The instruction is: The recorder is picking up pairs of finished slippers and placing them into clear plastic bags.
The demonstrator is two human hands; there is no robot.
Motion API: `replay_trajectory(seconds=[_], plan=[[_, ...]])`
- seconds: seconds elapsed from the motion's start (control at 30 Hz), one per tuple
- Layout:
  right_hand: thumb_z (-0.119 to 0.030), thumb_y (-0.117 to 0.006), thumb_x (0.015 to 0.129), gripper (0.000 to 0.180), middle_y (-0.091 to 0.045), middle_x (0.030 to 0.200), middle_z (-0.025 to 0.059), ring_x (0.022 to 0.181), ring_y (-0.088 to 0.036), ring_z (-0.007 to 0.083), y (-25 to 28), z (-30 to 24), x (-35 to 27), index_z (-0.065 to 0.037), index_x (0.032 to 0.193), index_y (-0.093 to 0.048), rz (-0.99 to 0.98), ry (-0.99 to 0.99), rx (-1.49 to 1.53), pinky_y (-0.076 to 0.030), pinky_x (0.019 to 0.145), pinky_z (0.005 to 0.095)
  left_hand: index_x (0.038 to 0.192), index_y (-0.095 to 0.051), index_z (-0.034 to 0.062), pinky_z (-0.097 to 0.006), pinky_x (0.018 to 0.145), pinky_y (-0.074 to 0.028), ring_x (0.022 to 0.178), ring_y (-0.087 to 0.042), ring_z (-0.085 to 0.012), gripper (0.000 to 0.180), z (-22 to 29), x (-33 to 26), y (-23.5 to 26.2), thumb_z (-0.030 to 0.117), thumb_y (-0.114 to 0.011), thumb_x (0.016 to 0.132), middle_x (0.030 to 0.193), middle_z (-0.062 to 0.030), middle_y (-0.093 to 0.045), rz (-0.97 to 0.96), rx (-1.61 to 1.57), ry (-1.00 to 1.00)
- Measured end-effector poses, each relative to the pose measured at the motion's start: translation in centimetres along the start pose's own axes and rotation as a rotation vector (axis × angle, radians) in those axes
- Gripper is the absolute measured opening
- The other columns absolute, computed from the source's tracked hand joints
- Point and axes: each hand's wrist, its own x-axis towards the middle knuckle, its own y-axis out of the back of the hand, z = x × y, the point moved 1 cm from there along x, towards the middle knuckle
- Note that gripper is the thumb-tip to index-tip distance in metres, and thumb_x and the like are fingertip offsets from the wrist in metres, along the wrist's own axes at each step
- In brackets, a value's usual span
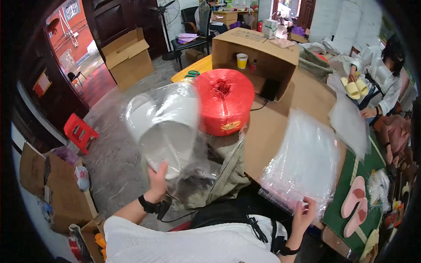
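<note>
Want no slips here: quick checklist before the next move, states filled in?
1. Left hand has a grip on the slippers: ok, thumb over their near end.
2. Slippers inside the clear bag: ok. Bag closed: cannot tell, blur and glare.
3. Right hand at the bag stack: ok, at its near edge. Single bag separated: cannot tell.
4. Red roll not touching the slippers' bag: cannot tell, they overlap in view.
5. Co-worker apart from both hands: ok, at far right with yellow slippers.
</note>
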Motion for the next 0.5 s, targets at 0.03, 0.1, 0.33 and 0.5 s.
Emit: replay_trajectory(seconds=[0.03,0.1,0.33,0.5], plan=[[-0.004,-0.069,0.085,0.020,-0.057,0.092,0.0031,0.070,-0.046,0.0096,0.0,1.1,0.0,-0.001,0.103,-0.061,-0.013,0.002,0.000,-0.038,0.059,0.0238,0.141,-0.039,0.0014,-0.035,0.093,-0.048,0.111,-0.057,-0.0211,0.057,-1.1,-0.7,1.1,0.011,-0.066,0.092,0.128,-0.0111,-0.056,0.200,-0.017,0.053],[-0.003,-0.065,0.089,0.013,-0.056,0.086,0.0007,0.068,-0.044,0.0071,-0.1,2.9,-0.3,-0.001,0.101,-0.061,0.011,-0.095,0.083,-0.037,0.058,0.0221,0.143,-0.034,0.0000,-0.035,0.100,-0.043,0.118,-0.053,-0.0235,0.062,-4.1,-2.1,2.8,0.014,-0.067,0.092,0.130,-0.0131,-0.053,0.386,-0.055,0.094],[-0.002,-0.064,0.089,0.009,-0.054,0.080,-0.0003,0.066,-0.043,0.0066,-0.5,4.6,-0.6,0.000,0.098,-0.062,0.002,-0.055,0.035,-0.036,0.057,0.0222,0.139,-0.042,-0.0019,-0.040,0.106,-0.039,0.121,-0.052,-0.0257,0.054,-13.0,-0.7,2.3,0.016,-0.064,0.093,0.134,-0.0147,-0.056,0.183,0.262,0.268],[-0.003,-0.065,0.089,0.005,-0.055,0.079,0.0016,0.065,-0.044,0.0080,-1.2,3.6,-0.7,0.000,0.091,-0.062,0.056,0.027,-0.068,-0.037,0.056,0.0238,0.124,-0.056,0.0020,-0.050,0.092,-0.052,0.112,-0.059,-0.0353,0.045,-20.5,12.0,7.2,0.019,-0.068,0.084,0.120,-0.0177,-0.063,0.016,-0.467,0.805]])
